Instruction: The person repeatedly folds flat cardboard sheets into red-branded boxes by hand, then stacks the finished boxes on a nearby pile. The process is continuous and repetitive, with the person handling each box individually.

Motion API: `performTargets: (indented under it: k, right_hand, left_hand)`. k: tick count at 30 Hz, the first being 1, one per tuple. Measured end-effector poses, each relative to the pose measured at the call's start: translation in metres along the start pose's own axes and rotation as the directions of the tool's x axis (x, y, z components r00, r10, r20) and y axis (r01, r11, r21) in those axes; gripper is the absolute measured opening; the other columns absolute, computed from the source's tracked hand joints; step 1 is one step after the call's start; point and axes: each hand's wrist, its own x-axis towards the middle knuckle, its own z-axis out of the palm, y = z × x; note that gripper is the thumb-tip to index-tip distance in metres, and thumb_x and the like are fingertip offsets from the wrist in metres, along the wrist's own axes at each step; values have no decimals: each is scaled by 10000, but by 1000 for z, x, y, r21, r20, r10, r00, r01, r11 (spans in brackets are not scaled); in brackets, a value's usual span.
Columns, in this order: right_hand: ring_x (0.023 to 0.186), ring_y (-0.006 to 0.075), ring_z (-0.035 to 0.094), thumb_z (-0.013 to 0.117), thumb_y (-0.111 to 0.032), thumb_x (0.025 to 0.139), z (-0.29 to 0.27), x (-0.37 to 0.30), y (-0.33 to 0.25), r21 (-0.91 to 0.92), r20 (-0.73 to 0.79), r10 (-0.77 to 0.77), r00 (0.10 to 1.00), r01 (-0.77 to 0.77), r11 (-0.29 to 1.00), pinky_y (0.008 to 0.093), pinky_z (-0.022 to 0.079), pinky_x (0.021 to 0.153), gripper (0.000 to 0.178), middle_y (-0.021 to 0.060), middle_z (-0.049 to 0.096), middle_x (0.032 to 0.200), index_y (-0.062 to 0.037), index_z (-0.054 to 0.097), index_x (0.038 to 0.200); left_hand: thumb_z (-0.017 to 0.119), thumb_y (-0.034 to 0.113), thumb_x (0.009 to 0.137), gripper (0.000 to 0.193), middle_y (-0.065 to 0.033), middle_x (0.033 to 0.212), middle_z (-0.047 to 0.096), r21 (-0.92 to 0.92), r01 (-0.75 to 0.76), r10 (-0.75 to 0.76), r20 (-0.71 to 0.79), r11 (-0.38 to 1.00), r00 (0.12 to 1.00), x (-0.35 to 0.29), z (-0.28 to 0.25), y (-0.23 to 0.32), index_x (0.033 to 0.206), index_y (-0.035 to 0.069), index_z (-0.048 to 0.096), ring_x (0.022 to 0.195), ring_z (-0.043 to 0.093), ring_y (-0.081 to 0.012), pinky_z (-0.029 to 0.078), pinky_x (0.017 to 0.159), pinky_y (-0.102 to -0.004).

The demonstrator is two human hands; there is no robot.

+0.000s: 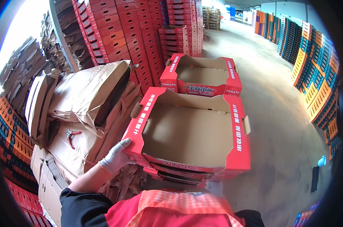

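Note:
In front of me stands an open red cardboard tray with a bare brown inside, on top of more trays like it. My left hand, in a pale glove, grips the near left corner of this tray, thumb on its outer side. Low at the tray's front right, a patch of white glove shows my right hand. It is blurred and largely covered, so its fingers cannot be made out. Directly behind the tray sits a second open red tray.
Brown paper-wrapped bundles lie at my left, with red-handled pliers on them. Tall stacks of red trays rise behind. Orange and green crates line the right side. A light blue cup-like object is at far right.

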Motion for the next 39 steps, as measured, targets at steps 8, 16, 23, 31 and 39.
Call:
performTargets:
  k: [8, 16, 23, 31, 39]
  right_hand:
    - [456, 222, 480, 381, -208, 983, -15, 105, -90, 278, -143, -252, 957, 283, 918, 344, 365, 368, 147, 61, 541, 711, -220, 499, 1069]
    - [796, 219, 570, 502, -294, 904, -57, 209, -170, -477, -186, -304, 934, 185, 859, 405, 374, 718, 238, 45, 628, 958, -235, 615, 1105]
    - [1093, 216, 648, 608, -370, 835, -95, 292, -224, -734, 304, -342, 889, -10, -679, 458, 383, 1024, 342, 31, 704, 1174, -249, 716, 1136]
    - [917, 232, 638, 606, -245, 871, -94, 279, -237, -531, -109, -412, 904, 298, 793, 405, 493, 829, 320, 49, 659, 1097, -221, 640, 1188]
    - [827, 207, 656, 610, -107, 879, -101, 265, -229, -761, 145, -533, 834, 438, 479, 331, 538, 676, 307, 74, 672, 993, -140, 620, 1184]
  left_hand:
    - [606, 453, 943, 549, -113, 1289, 606, 74, -3, 7, -53, 997, 999, 49, 31, -12, 1364, 127, 474, 1197, 581, -324, 413, 1026, -592]
    - [639, 505, 914, 572, -76, 1380, 553, 97, -27, 30, -30, 995, 999, 120, 87, -2, 1362, 184, 484, 1287, 512, -314, 382, 1008, -653]
    - [620, 477, 938, 570, -47, 1400, 539, 51, -115, 116, -24, 992, 993, 173, 119, -17, 1403, 185, 466, 1294, 496, -292, 389, 980, -651]
    - [624, 391, 949, 586, -46, 1402, 512, -36, -153, 152, -17, 988, 988, 190, 135, -20, 1442, 181, 387, 1282, 505, -279, 461, 938, -571]
    - [692, 268, 874, 718, -89, 1312, 540, -29, -10, 8, -60, 1000, 998, 178, 132, -11, 1468, 77, 337, 1235, 517, -215, 417, 1074, -376]
